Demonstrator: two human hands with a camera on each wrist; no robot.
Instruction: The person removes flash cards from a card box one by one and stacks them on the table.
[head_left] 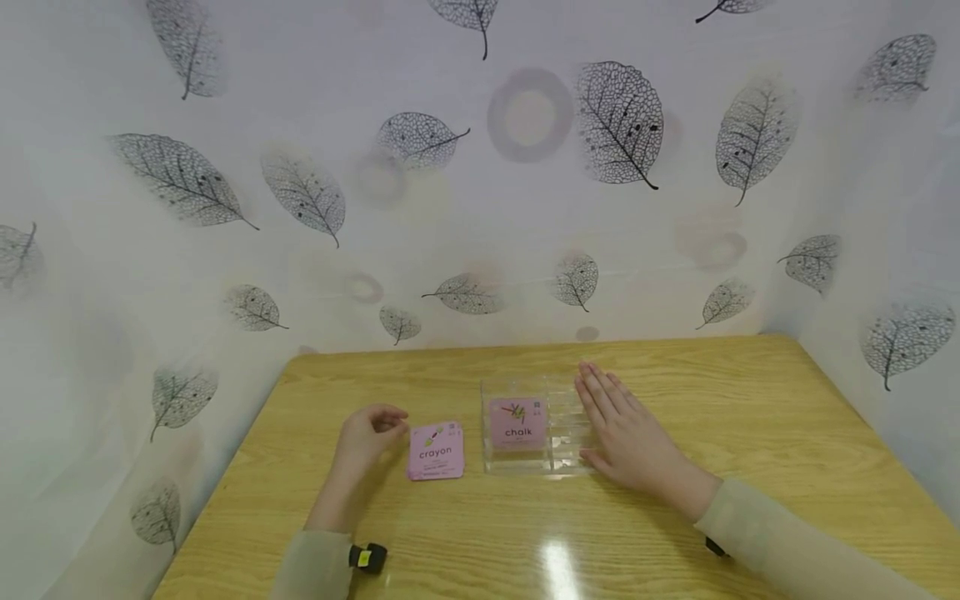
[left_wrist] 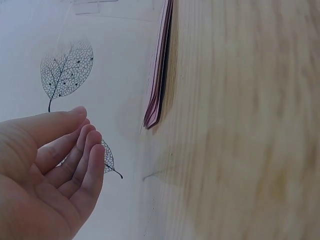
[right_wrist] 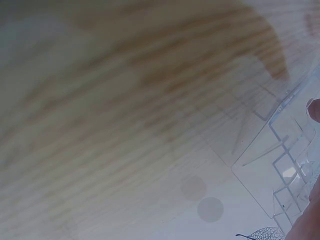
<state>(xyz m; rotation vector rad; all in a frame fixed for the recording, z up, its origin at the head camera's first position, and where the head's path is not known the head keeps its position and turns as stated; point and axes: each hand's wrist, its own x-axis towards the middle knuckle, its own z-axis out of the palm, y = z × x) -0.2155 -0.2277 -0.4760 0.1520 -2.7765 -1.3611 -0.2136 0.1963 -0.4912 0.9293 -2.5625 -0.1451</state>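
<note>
A stack of pink cards (head_left: 436,451) lies on the table, its top card reading "crayon". Beside its upper left corner my left hand (head_left: 369,435) hovers with loosely bent fingers and nothing in them. In the left wrist view the stack (left_wrist: 159,75) shows edge-on, apart from the fingertips. A clear plastic box (head_left: 517,469) with compartments stands right of the stack; a pink "chalk" card (head_left: 517,423) lies in its left compartment. My right hand (head_left: 630,429) rests on the box's right side, fingers straight. The right wrist view shows the box's clear dividers (right_wrist: 285,150) beside parts of that hand.
The wood-grain table (head_left: 465,542) reaches back to a pale curtain (head_left: 480,208) printed with leaves, which also hangs along both sides. Dark straps with small black devices (head_left: 369,558) are worn at the wrists.
</note>
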